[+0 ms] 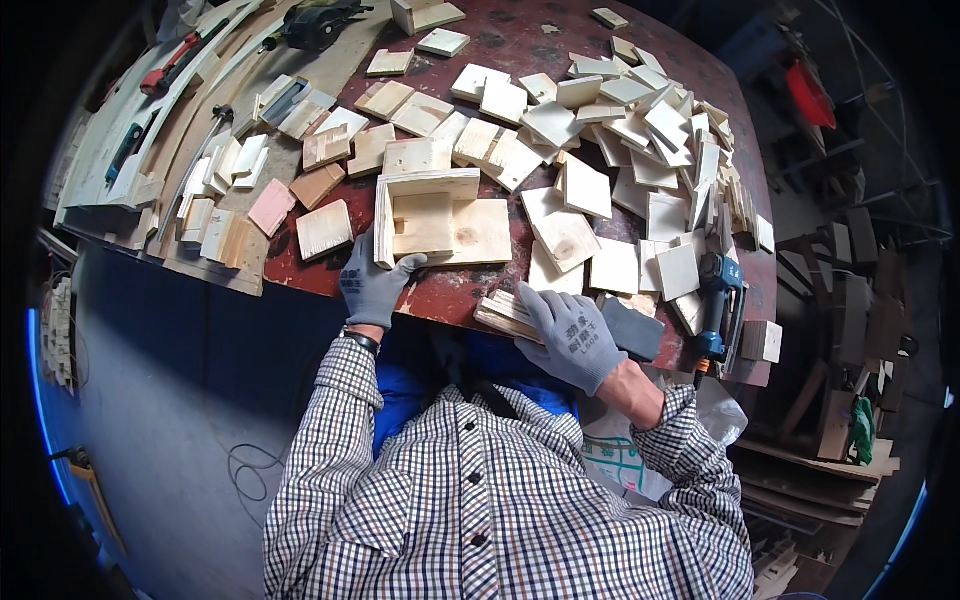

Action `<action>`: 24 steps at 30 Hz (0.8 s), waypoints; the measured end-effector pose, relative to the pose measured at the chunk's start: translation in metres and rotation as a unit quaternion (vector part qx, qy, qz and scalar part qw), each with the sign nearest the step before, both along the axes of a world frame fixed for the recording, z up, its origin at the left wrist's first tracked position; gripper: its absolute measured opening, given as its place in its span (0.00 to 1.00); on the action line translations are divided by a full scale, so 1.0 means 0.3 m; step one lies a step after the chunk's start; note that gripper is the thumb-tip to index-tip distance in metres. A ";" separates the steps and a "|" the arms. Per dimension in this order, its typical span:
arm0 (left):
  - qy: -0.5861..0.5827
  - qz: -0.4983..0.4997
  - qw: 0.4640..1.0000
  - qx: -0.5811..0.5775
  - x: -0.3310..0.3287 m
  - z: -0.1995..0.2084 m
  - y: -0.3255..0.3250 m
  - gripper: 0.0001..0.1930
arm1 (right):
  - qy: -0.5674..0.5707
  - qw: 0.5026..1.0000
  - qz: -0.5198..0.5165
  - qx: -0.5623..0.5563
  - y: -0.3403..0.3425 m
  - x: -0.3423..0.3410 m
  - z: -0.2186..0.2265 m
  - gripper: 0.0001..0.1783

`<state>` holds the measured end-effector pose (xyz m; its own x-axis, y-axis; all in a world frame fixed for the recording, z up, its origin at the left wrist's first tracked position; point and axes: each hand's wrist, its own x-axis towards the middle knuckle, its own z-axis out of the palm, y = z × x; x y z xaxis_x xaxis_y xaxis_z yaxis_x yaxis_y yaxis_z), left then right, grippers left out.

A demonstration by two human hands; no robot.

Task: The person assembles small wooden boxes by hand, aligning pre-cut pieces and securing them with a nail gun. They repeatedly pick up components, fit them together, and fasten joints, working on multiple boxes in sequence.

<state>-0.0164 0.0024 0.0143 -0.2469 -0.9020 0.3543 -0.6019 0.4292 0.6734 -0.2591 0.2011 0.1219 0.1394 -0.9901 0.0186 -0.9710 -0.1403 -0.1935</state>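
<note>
My left hand (373, 285), in a grey glove, grips the lower left corner of a small L-shaped wooden assembly (482, 230). Its thumb lies against the inner side and its fingers are partly hidden on the outside. Upright boards stand along the left and far sides of a flat base. To the right, my gloved right hand (570, 336) is closed on a few thin wooden strips (503, 312) at the table's front edge; its fingertips curl over them. A dark grey flat block (633, 328) lies just beyond that hand. Farther right is a blue nail gun (714, 305) with an orange fitting.
Many small wooden boards (551, 123) lie scattered and piled over the dark red table (480, 50). Long planks (190, 130) run along the left, holding a red-handled tool (170, 70) and a black power tool (318, 25). A white sack (625, 455) sits below the table.
</note>
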 end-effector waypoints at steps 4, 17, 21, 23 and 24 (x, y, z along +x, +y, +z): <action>0.014 -0.002 1.000 -0.001 -0.002 -0.004 -0.002 0.41 | -0.030 0.999 0.016 -0.043 0.000 0.029 0.040 0.37; 0.009 -0.002 1.000 -0.026 -0.002 -0.013 -0.004 0.41 | 0.163 0.953 0.027 -0.252 0.014 -0.151 0.071 0.28; 0.039 -0.005 0.999 0.018 -0.011 -0.024 -0.004 0.40 | 0.203 0.932 -0.066 -0.295 -0.031 -0.266 0.055 0.31; 0.041 -0.006 0.999 -0.011 -0.005 -0.039 -0.011 0.42 | 0.206 0.927 -0.087 -0.302 -0.077 -0.288 0.029 0.32; 0.042 -0.006 0.999 -0.025 -0.005 -0.047 -0.012 0.44 | 0.205 0.927 -0.088 -0.301 -0.091 -0.292 0.025 0.31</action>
